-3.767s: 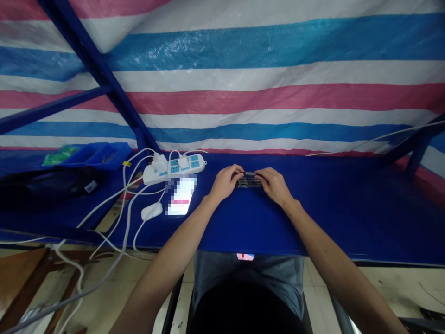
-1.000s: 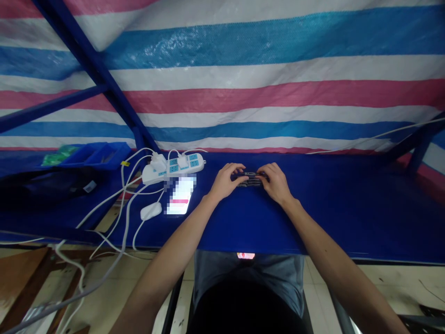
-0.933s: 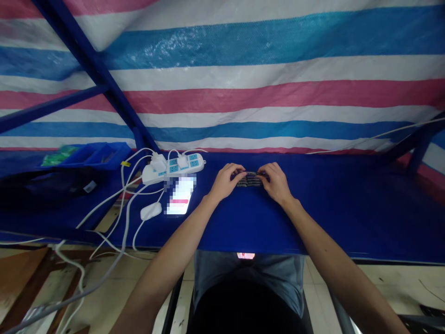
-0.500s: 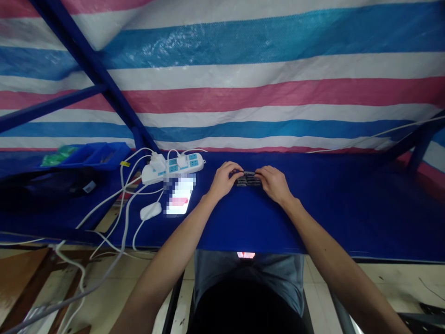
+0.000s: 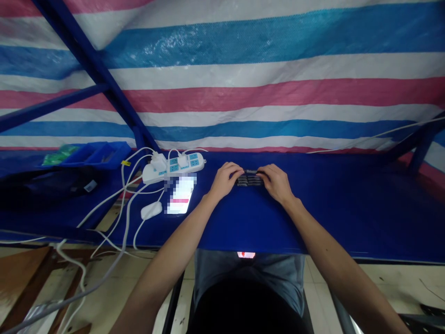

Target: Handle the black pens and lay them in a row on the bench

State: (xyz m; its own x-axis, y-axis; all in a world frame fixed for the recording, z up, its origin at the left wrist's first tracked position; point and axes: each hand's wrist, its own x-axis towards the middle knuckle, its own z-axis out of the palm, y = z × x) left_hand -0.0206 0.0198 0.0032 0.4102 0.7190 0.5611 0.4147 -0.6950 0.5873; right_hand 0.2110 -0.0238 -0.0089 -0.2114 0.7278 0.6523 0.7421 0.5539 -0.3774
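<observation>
Several slim dark pieces (image 5: pixel 250 181), like short black bars, lie close together in rows on the blue tabletop (image 5: pixel 243 222). Their exact kind is too small to tell. On their left, my left hand (image 5: pixel 224 180) has thumb and forefinger closed at the left end of the farthest piece (image 5: pixel 251 172). At that piece's right end, my right hand (image 5: pixel 277 182) pinches with thumb and fingers. Both fingertips partly cover the ends of the pieces, and both wrists rest low, just above the table.
To the left are a white power strip (image 5: pixel 163 175) with plugs, a lit phone (image 5: pixel 181 197), a white adapter (image 5: pixel 151 211) and looping cables. Blue bins (image 5: pixel 116 155) and a dark bag (image 5: pixel 45 185) lie farther left. Striped sheeting (image 5: pixel 264 99) hangs behind the table.
My right hand has shifted slightly right and its fingers remain at the far piece's end. My left hand has hardly moved.
</observation>
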